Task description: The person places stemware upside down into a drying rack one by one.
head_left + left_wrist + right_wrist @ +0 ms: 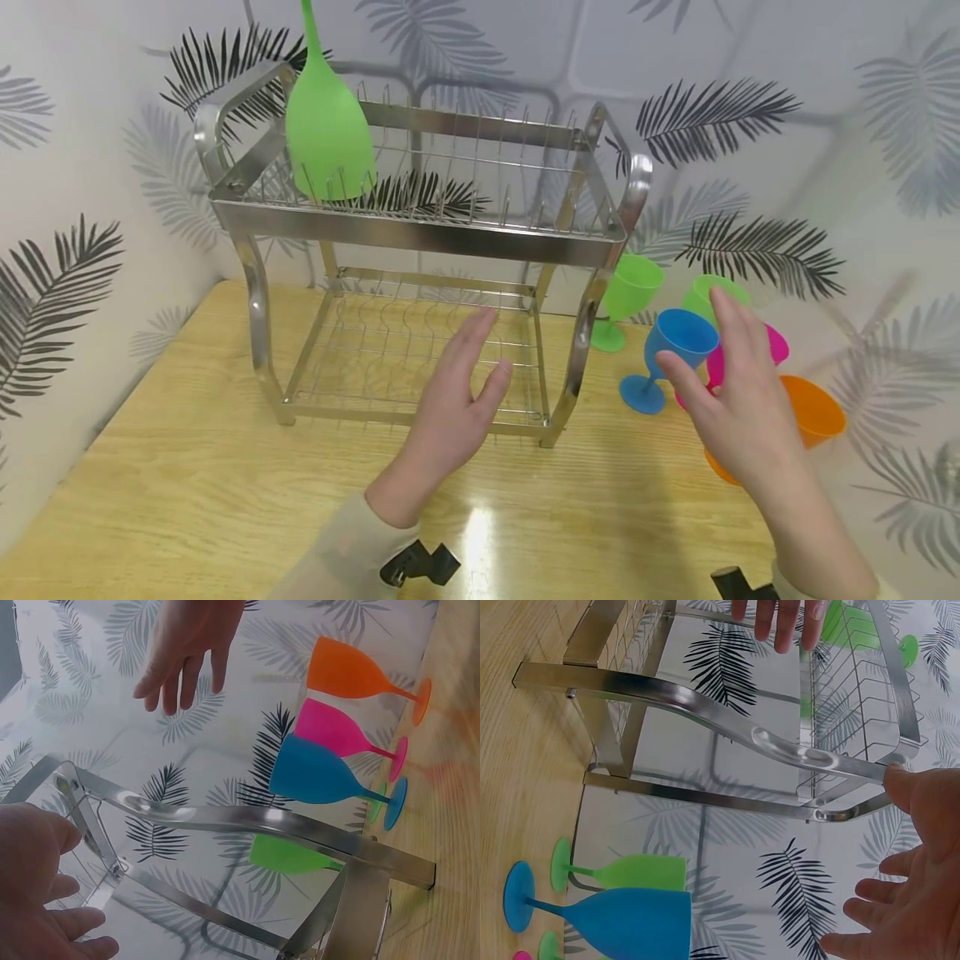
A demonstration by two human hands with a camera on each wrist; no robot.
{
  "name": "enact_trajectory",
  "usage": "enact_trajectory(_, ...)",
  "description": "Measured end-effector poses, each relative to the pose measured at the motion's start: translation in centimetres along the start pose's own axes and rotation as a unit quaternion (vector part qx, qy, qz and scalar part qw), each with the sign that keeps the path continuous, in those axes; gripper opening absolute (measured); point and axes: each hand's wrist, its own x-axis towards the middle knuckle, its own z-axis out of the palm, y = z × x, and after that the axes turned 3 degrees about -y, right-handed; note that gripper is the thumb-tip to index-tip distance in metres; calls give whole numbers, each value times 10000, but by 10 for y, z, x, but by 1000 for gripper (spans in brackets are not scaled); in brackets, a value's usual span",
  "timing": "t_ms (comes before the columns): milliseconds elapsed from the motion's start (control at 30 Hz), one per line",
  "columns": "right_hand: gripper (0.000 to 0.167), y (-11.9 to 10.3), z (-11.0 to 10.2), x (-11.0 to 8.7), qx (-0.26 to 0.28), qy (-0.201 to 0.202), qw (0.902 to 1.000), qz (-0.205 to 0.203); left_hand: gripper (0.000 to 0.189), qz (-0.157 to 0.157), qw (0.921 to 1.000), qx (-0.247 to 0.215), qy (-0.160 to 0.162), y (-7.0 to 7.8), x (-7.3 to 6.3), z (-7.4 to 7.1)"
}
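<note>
My left hand hangs in the air in front of the two-tier metal dish rack, fingers extended and thumb apart, holding nothing. Also raised is my right hand, fingers straight; in the head view it overlaps a pink goblet and an orange goblet. Just left of it stands a blue goblet upright on the table. Behind are two green goblets, one near the rack's right leg and another partly hidden. A further green goblet sits upside down on the upper tier's left end, stem upward.
The rack stands on a light wooden table close to a wall with a leaf pattern. Thin wire prongs rise along both tiers. The lower tier is a wire grid. Goblets crowd the table's right side by the wall.
</note>
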Motion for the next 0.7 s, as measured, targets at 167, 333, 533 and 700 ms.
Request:
enact_trajectory(167,93,12,4,-2,72,60,9999,36,62,-37,9999,-21,-156,4,1,9)
enact_trajectory(333,94,23,9,-5,118,97,9998,109,63,-73,9996,-36,-268,5,3,17)
enact_trajectory(533,94,36,14,-9,157,75,9994,284,63,-196,9989,-150,-401,7,2,29)
enact_trajectory(700,95,45,20,-10,238,56,9988,418,63,-194,9981,-246,-532,10,3,37)
